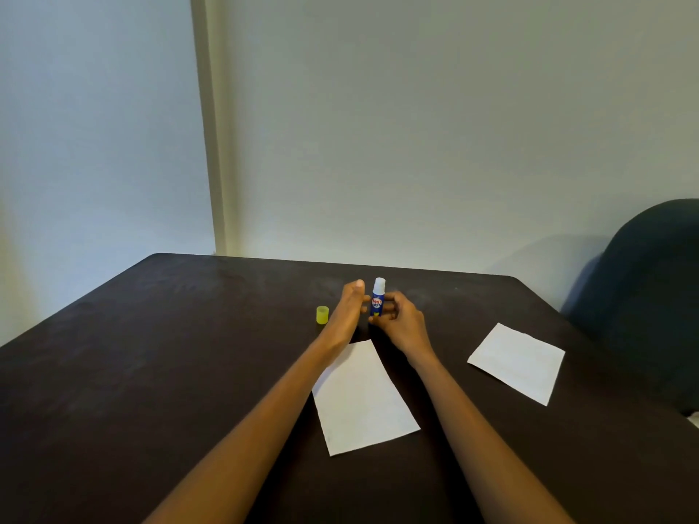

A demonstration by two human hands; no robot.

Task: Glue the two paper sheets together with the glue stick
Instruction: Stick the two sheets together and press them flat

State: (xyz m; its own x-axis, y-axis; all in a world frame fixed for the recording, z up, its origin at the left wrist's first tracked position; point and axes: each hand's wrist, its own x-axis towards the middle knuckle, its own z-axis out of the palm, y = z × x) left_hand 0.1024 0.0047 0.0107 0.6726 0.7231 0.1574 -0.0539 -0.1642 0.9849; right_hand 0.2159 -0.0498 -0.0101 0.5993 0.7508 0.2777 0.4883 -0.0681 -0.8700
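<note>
A blue glue stick (378,299) stands upright with its white glue tip bare, and my right hand (397,319) grips its lower body. Just left of the stick is my left hand (350,308), fingers straight and apart, holding nothing. The yellow cap (322,315) stands on the dark table (151,372) left of my left hand. One white paper sheet (363,402) lies flat between my forearms, its far left corner under my left wrist. A second white sheet (518,363) lies to the right, apart from the first.
A dark rounded chair back (650,289) rises beyond the table's right edge. Pale walls with a corner post (212,145) stand behind the table's far edge.
</note>
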